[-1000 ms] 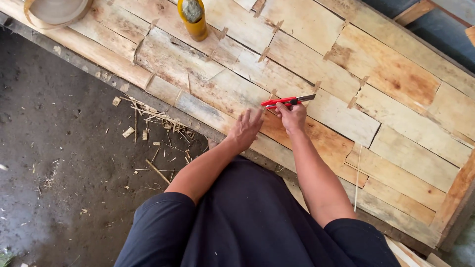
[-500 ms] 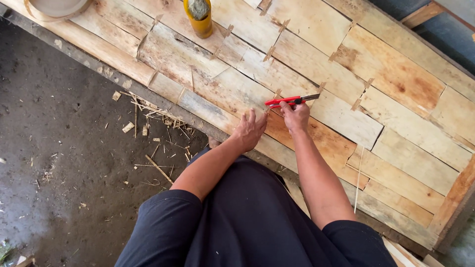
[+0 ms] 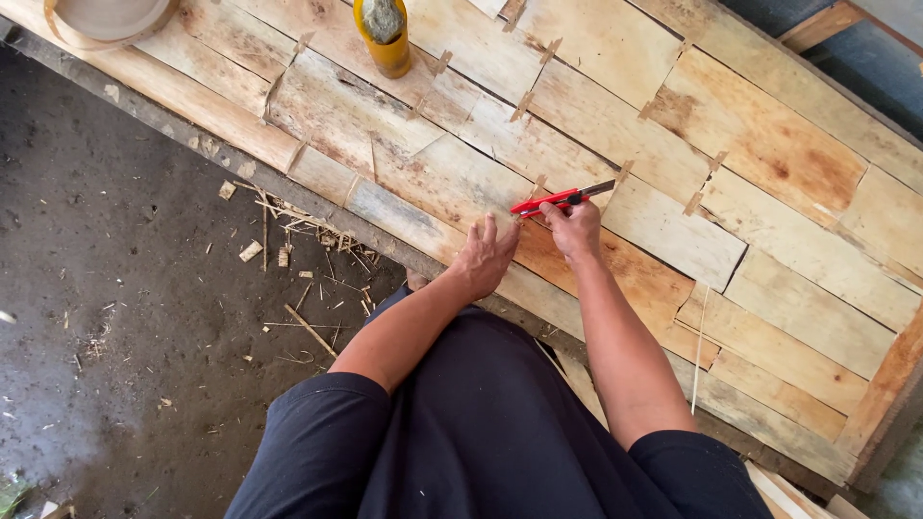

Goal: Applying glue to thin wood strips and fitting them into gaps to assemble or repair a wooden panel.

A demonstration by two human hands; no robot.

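Cutting at the near edge of the panel

Right hand (image 3: 577, 231): closed round a red knife (image 3: 562, 197), long axis running left to right, blade end pointing right and slightly away, lying flat on the wooden panel (image 3: 769, 163). Left hand (image 3: 484, 258): fingers spread, empty, pressed on the panel just left of the knife. Far edge: yellow bottle (image 3: 385, 34).

Yellow bottle (image 3: 383, 34) & round bowl (image 3: 108, 19) up top, wood scraps (image 3: 288, 240) on floor.
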